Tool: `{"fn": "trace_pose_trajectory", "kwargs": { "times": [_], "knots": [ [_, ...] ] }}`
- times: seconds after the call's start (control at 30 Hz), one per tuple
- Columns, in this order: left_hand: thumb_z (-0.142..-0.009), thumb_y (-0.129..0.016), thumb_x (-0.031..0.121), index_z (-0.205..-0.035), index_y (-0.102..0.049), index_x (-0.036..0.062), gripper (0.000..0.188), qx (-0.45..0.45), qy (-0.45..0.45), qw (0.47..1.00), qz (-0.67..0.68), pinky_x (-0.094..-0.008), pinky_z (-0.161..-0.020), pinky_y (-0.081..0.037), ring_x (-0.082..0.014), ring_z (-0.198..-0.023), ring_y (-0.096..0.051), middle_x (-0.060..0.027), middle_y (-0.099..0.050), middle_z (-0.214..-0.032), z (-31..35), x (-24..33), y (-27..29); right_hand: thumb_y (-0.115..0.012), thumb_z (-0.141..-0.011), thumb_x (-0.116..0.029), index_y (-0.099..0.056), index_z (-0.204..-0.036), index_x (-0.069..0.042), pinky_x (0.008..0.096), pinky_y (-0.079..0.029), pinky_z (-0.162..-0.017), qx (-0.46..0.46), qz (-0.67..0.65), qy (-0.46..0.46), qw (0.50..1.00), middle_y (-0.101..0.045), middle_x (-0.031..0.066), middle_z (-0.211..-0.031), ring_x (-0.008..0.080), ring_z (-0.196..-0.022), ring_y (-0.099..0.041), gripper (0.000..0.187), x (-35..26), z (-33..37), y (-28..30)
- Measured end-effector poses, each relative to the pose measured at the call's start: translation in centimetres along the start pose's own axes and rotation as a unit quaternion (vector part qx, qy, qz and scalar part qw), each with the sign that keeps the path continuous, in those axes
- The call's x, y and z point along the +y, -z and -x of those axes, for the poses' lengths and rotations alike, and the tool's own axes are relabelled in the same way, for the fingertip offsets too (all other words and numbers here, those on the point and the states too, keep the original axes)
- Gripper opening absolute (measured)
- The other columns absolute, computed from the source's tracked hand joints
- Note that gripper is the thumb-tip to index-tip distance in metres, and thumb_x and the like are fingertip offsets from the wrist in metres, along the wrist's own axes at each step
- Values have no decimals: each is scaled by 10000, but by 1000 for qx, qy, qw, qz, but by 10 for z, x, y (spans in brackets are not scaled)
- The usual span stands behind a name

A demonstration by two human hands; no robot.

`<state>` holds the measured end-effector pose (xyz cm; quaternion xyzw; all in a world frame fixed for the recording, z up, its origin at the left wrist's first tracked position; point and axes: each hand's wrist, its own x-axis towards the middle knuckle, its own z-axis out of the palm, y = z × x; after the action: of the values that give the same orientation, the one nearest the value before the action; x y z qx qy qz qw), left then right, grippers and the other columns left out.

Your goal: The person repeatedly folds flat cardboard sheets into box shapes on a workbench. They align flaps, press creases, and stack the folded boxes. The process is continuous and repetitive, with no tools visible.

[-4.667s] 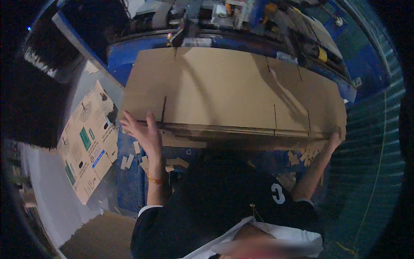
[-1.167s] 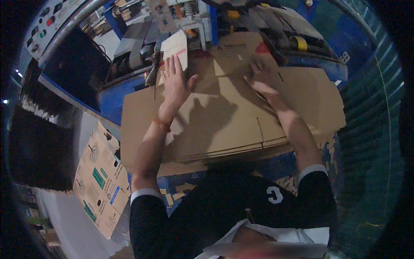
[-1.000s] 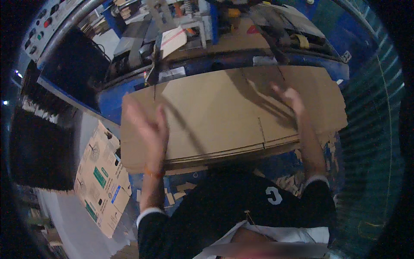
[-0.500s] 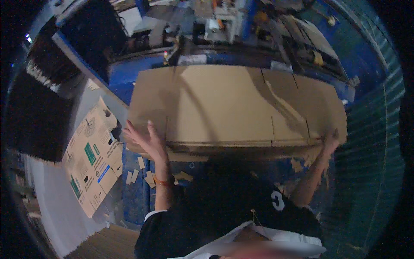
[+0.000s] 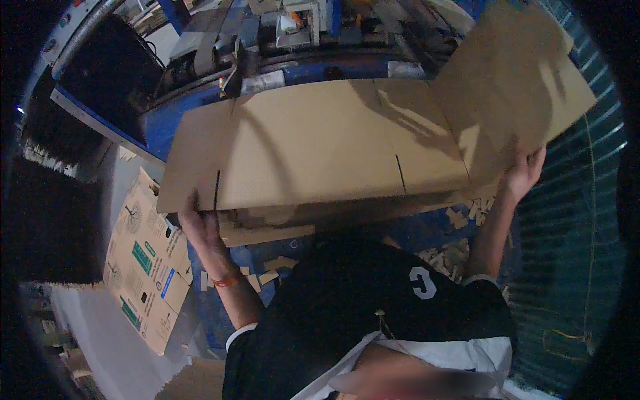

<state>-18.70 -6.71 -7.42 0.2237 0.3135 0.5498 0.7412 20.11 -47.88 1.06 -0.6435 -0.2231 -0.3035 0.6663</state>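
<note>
Workshop; blue machine (image 5: 307, 71), slotted cardboard sheet (image 5: 320, 147); cardboard scraps (image 5: 269, 277); ribbed wall (image 5: 567, 260)

A printed cardboard sheet (image 5: 150, 260) lies at left — small scraps (image 5: 268, 277) nearby — green corrugated wall (image 5: 567, 247) at right.

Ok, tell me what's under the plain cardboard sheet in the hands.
Below the near edge of the cardboard sheet, other cardboard shows. Whatever lies under its middle is covered.

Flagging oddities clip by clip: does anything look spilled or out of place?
Yes: small cardboard scraps lie strewn over the blue surface nearer than the large cardboard sheet; loose and at mixed angles, they look untidy.
</note>
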Motion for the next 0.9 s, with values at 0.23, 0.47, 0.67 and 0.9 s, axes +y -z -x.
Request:
{"fn": "trace_pose_trajectory", "kwargs": {
  "times": [0.23,0.47,0.67,0.9],
  "knots": [
    [-850,-493,-61,-1179,-595,-3,350,-179,-260,848,-426,-408,-1012,-412,-291,-1179,-530,-155,-550,-1282,56,-17,-5,-654,-808,-104,-657,-1062,-78,426,-492,-903,-401,228,361,811,-655,96,-1134,312,-1051,-623,256,-35,132,-16],
    [-790,-512,-23,-1301,-534,142,538,-455,-349,386,-723,-484,-1073,-331,-326,-1299,-427,-110,-472,-1387,76,-27,-42,-669,-788,-236,-616,-1137,-166,433,-437,-943,-485,275,334,760,-553,36,-1302,279,-1167,-537,360,-29,148,-31],
    [-829,-486,-9,-1325,-502,131,516,-492,-316,360,-727,-495,-1097,-296,-317,-1319,-400,-113,-426,-1426,68,-22,-47,-614,-806,-287,-582,-1161,-168,424,-429,-938,-508,303,401,699,-497,38,-1354,261,-1203,-489,375,-29,132,-37],
    [-789,-496,-37,-1337,-488,106,566,-444,-380,552,-594,-428,-1084,-322,-352,-1292,-417,-153,-463,-1379,1,-32,-98,-651,-819,-211,-586,-1191,-115,447,-419,-943,-518,268,362,727,-550,82,-1296,248,-1197,-511,390,21,80,-106]
  ]
}}
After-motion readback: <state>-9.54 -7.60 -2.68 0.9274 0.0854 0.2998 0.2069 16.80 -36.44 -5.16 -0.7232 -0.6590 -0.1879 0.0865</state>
